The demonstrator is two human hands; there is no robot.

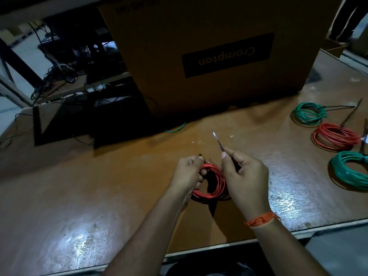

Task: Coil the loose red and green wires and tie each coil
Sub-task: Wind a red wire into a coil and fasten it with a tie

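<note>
A red wire coil [214,187] hangs just above the brown table between my two hands. My left hand [188,176] grips the coil's left side, and a dark tie head pokes out above its fingers. My right hand [246,180] pinches a thin black cable tie [218,140] whose tip points up and away. At the right lie three finished coils: a green coil [308,113], a red coil [335,136] and a larger green coil [350,170] near the edge.
A big cardboard box [209,52] stands at the back of the table [99,186]. A loose green wire end [176,128] shows at its base. Spare black ties [350,112] lie by the right coils. Tangled cables and a dark shelf fill the far left.
</note>
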